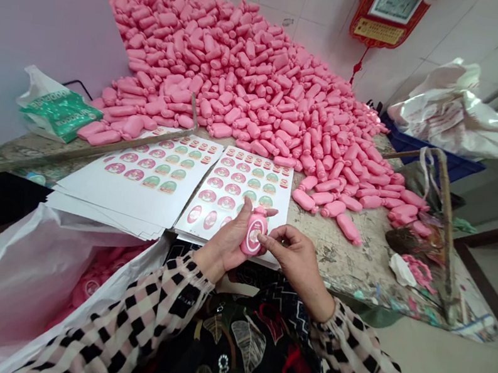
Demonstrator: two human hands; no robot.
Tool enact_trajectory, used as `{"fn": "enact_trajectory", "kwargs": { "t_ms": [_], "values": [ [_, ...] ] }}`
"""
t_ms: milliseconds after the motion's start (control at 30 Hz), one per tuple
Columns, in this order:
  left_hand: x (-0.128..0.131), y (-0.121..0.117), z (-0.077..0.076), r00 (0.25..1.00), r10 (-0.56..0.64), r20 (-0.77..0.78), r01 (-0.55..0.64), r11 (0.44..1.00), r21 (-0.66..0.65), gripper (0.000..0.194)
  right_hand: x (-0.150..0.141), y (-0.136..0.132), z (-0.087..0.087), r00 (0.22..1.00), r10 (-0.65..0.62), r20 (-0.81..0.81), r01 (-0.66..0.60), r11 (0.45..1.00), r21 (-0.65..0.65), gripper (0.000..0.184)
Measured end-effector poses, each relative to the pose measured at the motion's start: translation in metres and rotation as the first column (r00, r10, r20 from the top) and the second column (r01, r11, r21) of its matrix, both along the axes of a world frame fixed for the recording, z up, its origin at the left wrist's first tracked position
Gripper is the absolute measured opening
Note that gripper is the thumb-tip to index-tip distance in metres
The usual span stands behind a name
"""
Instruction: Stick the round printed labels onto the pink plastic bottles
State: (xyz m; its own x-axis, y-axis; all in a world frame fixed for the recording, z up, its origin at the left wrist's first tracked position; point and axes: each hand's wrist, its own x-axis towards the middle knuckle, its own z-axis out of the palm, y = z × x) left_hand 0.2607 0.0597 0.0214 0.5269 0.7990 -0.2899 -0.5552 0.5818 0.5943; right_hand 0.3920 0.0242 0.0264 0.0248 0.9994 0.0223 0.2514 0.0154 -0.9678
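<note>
My left hand is wrapped round a small pink bottle, held upright at the near edge of the table. An oval sticker shows on the bottle's front. My right hand pinches at the bottle's right side, its fingertips touching the sticker. Just behind the bottle lies a white sheet of oval stickers, with a second sticker sheet to its left on a stack of sheets. A huge heap of pink bottles covers the far part of the table.
A large white plastic bag with pink bottles inside gapes at my lower left. A green and white packet lies at the left. A wooden stick and scraps sit at the table's right end; a white sack rests on a blue crate.
</note>
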Motion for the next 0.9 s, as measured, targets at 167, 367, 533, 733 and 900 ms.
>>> {"fn": "enact_trajectory", "kwargs": {
  "t_ms": [167, 367, 533, 733, 900],
  "values": [
    [0.002, -0.004, 0.003, 0.995, 0.069, -0.066, -0.071, 0.997, -0.033, 0.075, -0.001, -0.002, -0.005, 0.999, -0.03, 0.02, 0.03, 1.0, 0.001, 0.026],
    [0.003, -0.013, 0.006, 0.975, 0.145, -0.167, -0.12, 0.981, 0.155, 0.049, 0.001, -0.002, -0.005, 0.998, -0.027, 0.058, 0.026, 1.0, 0.009, 0.025],
    [-0.001, -0.015, 0.001, 0.921, 0.17, -0.352, -0.043, 0.939, 0.342, 0.036, 0.003, -0.004, -0.008, 0.996, 0.005, 0.091, -0.003, 1.0, -0.016, 0.024],
    [-0.004, -0.015, -0.001, 0.907, 0.133, -0.401, 0.024, 0.931, 0.364, 0.041, 0.009, -0.008, -0.004, 0.975, 0.046, 0.217, -0.047, 0.999, 0.001, 0.023],
    [-0.011, -0.011, 0.009, 0.926, 0.197, -0.321, -0.076, 0.932, 0.355, 0.042, 0.025, -0.004, 0.003, 0.977, -0.05, 0.207, 0.052, 0.999, 0.0, 0.026]
  ]
}}
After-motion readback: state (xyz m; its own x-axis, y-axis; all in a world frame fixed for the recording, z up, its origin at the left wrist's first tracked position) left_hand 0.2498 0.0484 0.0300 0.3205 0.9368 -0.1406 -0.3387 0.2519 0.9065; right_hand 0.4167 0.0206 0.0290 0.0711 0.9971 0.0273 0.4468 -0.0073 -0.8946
